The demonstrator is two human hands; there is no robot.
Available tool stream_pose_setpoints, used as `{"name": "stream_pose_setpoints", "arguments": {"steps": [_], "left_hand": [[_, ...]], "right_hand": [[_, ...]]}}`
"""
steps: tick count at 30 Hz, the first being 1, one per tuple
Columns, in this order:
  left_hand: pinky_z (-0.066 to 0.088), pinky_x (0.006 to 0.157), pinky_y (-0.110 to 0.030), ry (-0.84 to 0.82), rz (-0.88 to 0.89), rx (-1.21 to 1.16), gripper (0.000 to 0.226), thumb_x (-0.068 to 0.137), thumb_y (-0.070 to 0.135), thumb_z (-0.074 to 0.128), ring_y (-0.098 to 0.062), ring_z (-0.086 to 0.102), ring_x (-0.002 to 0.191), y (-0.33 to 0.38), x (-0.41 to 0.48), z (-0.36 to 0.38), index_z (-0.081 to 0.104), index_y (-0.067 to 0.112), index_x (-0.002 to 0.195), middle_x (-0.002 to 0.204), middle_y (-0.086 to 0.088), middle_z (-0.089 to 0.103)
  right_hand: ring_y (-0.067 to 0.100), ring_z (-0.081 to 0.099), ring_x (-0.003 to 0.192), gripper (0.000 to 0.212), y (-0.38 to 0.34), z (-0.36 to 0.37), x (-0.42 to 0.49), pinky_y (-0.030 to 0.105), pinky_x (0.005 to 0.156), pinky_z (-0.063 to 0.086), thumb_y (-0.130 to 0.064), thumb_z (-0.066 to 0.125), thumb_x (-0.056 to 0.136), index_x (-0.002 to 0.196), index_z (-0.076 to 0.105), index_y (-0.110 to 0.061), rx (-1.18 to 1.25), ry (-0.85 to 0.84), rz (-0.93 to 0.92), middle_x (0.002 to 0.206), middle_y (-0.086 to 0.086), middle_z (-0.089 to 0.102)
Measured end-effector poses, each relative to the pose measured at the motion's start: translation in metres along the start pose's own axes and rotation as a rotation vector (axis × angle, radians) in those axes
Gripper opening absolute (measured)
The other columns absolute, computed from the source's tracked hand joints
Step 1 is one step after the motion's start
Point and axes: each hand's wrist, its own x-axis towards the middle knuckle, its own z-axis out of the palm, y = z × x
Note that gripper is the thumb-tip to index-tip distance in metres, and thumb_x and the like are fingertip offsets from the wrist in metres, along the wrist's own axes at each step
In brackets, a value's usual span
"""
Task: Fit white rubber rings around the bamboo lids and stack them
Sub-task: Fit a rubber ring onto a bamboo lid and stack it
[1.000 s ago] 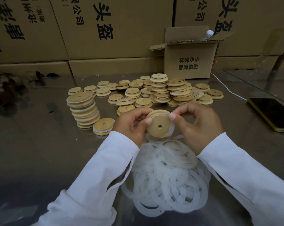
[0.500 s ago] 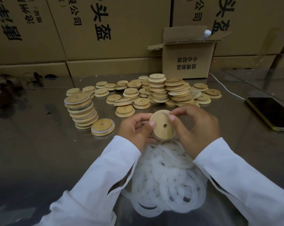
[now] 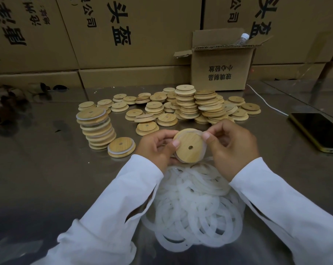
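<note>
Farthest left, ringed stack [image 3: 96, 129]: a leaning column of bamboo lids with pale rings showing at their edges, standing on the shiny desk [image 3: 47, 178].
Single ringed lid [image 3: 121, 147]: lies flat just beside the foot of that stack, on its right, apart from the hands.
Left hand [image 3: 156, 148]: curled round the left edge of the bamboo lid, thumb tip on the lid's face and fingers behind it; a white sleeve covers the wrist.
Bamboo lid [image 3: 189, 148]: held up between the two hands, above the desk and tilted so its face with the small centre hole is towards the camera.
White ring [image 3: 204, 145]: a translucent band shows along the top and right rim of the held lid; whether it is seated all the way round cannot be told.
Right hand [image 3: 232, 148]: grips the lid's upper right rim, thumb on the front at the ring, the other fingers curled behind.
Ring pile [image 3: 196, 207]: a loose heap of white rings on the desk, directly under the hands and between the forearms.
Bare lids [image 3: 188, 104]: short stacks and scattered singles behind the hands, well apart from the held lid.
Open carton [image 3: 221, 73]: behind the bare lids, a bottle [image 3: 243, 38] sticking out of its top.
White cable [image 3: 266, 104]: runs from the carton's side towards the phone.
Phone [image 3: 318, 131]: flat on the desk at the right, dark screen up.
</note>
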Motion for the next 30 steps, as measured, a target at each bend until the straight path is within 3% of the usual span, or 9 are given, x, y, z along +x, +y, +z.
{"name": "stream_pose_setpoints", "arguments": {"steps": [7,10,18,23,30], "left_hand": [[0.059,0.064,-0.029,0.001,0.078,0.091,0.028,0.088,0.0,0.053,-0.015,0.064,0.077,0.0019,0.0021,-0.0063,0.064,0.025,0.086,0.078,-0.001,0.065],[0.059,0.069,-0.033,0.019,0.088,0.102,0.028,0.088,0.0,0.054,-0.017,0.065,0.079,0.0026,0.0023,-0.0091,0.064,0.026,0.086,0.078,0.0,0.065],[0.058,0.057,-0.026,0.012,0.008,-0.004,0.02,0.087,0.0,0.055,-0.01,0.067,0.065,0.002,0.0001,-0.0026,0.064,0.018,0.088,0.079,-0.005,0.066],[0.058,0.059,-0.026,0.061,-0.045,-0.158,0.019,0.088,0.003,0.054,-0.016,0.07,0.069,0.0029,0.0038,-0.0059,0.065,0.018,0.087,0.077,-0.001,0.072],[0.056,0.057,-0.024,-0.015,-0.088,-0.231,0.015,0.087,0.004,0.054,-0.019,0.071,0.072,0.0029,0.0022,-0.0059,0.065,0.015,0.09,0.077,-0.001,0.073]], "right_hand": [[0.014,0.061,0.076,0.016,-0.0011,-0.0042,0.0042,0.023,0.071,0.049,-0.015,0.067,0.081,0.069,0.06,-0.023,0.088,-0.015,0.047,0.073,-0.008,0.064],[0.011,0.061,0.076,0.015,-0.0011,-0.0027,0.0034,0.022,0.071,0.048,-0.016,0.067,0.081,0.069,0.062,-0.024,0.095,-0.017,0.043,0.072,-0.01,0.064],[0.008,0.062,0.076,0.011,0.0034,0.0005,-0.0008,0.026,0.074,0.052,-0.019,0.068,0.08,0.073,0.064,-0.026,0.164,-0.024,0.048,0.074,-0.01,0.067],[0.004,0.062,0.076,0.006,0.0035,0.002,-0.0017,0.028,0.077,0.053,-0.021,0.069,0.077,0.075,0.065,-0.025,0.163,-0.013,0.039,0.076,-0.011,0.067],[0.007,0.063,0.075,0.009,0.0014,0.0005,-0.0016,0.026,0.073,0.051,-0.019,0.069,0.078,0.072,0.064,-0.024,0.18,0.023,0.038,0.073,-0.01,0.067]]}}
